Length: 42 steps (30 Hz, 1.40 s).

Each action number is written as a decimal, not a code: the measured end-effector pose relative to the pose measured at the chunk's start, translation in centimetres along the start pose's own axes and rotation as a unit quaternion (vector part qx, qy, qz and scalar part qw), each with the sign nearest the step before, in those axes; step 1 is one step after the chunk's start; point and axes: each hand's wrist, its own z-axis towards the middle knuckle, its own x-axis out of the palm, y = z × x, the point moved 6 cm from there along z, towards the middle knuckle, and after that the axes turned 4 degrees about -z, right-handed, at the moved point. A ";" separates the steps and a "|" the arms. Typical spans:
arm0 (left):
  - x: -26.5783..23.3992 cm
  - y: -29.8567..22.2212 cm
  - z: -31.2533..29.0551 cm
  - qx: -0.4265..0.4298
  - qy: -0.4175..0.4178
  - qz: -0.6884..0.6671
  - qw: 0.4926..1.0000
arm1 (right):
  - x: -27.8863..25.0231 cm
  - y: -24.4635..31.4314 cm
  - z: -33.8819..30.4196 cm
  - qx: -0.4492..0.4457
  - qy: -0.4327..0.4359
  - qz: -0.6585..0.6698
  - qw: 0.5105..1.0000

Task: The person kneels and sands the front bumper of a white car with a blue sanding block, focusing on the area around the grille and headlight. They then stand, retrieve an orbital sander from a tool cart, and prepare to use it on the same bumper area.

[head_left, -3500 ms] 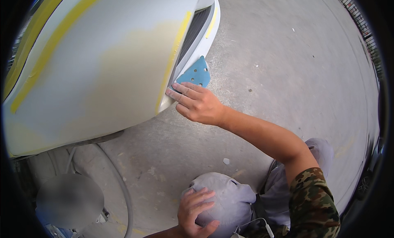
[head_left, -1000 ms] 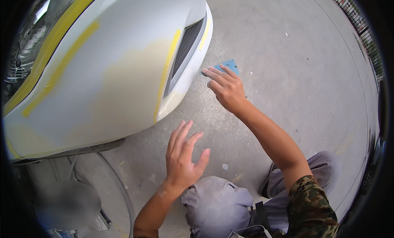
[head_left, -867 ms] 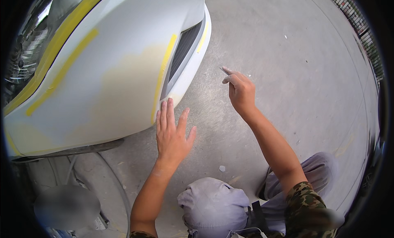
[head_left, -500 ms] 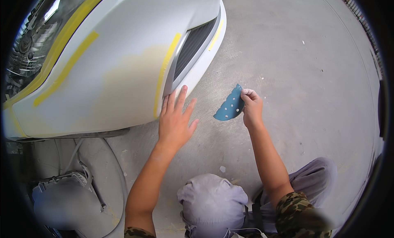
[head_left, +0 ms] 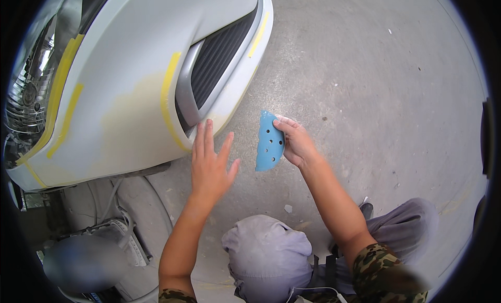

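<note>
My left hand [head_left: 210, 170] is spread with fingers apart, its fingertips at the lower edge of the white car bumper [head_left: 133, 78], just below the dark grille insert [head_left: 222, 55]. I cannot tell whether they touch it. In my right hand [head_left: 297, 141] a blue half sanding disc [head_left: 269, 144] with several holes is pinched by its curved side, over the floor right of the bumper. Its ragged straight edge faces left. Yellow masking tape [head_left: 169, 94] runs beside the grille, and a beige sanded patch [head_left: 130, 112] shows on the bumper's white surface.
A headlight [head_left: 31, 89] edged with yellow tape sits at far left. Grey hoses [head_left: 156, 198] and a partly blurred piece of equipment [head_left: 136, 245] lie at lower left. My grey-clad knees [head_left: 269, 245] are at the bottom. Small white scraps [head_left: 288, 208] dot the grey concrete floor.
My right hand has moved left and slightly down, turning the half sanding disc more upright. My left hand sits a little lower. The view has shifted, and the bumper appears further left.
</note>
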 end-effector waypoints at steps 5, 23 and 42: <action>0.2 0.9 1.8 0.035 -0.022 -0.024 0.999 | 2.2 -0.9 -0.9 0.007 -0.008 -0.066 0.998; 12.9 -0.8 -18.3 -0.048 0.061 -0.432 0.899 | 14.7 2.7 -2.1 -0.674 0.091 -0.692 0.242; 15.6 -4.0 -21.0 -0.068 0.051 -0.508 0.857 | 16.4 -2.7 -3.6 -0.699 0.100 -0.677 0.208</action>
